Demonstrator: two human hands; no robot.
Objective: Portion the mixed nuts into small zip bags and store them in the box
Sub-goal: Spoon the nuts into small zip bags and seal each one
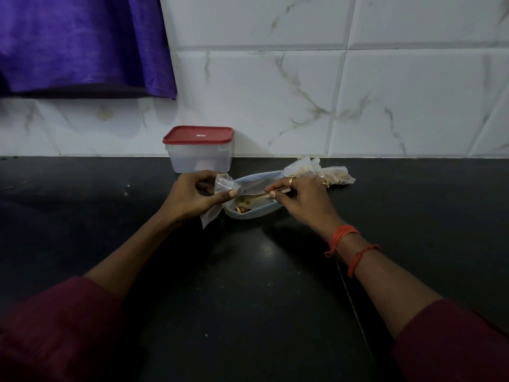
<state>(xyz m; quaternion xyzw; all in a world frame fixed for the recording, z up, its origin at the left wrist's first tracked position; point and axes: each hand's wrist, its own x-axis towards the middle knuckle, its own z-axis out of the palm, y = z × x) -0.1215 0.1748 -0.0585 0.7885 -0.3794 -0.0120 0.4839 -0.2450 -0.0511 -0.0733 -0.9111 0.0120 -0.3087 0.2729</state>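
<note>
White marble-look tiles back the black counter (248, 271), where a clear plastic box with a red lid (201, 158) stands closed at the wall. Left hand (190, 195) fingers pinch a small clear zip bag (224, 183); right hand (305, 199) fingers grip a metal spoon (261, 194) over a shallow translucent tray (259, 213) holding a few mixed nuts (241, 208).

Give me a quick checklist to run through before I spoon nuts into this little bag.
1. Small bag pinched by the left hand: ok.
2. Bag mouth open wide enough for a spoon: cannot tell.
3. Spoon held in the right hand, with its bowl down in the dish: ok.
4. Nuts left to scoop: ok, though only a few show in the dish.
5. Box ready to take bags: not ok, since the red lid is on.
</note>
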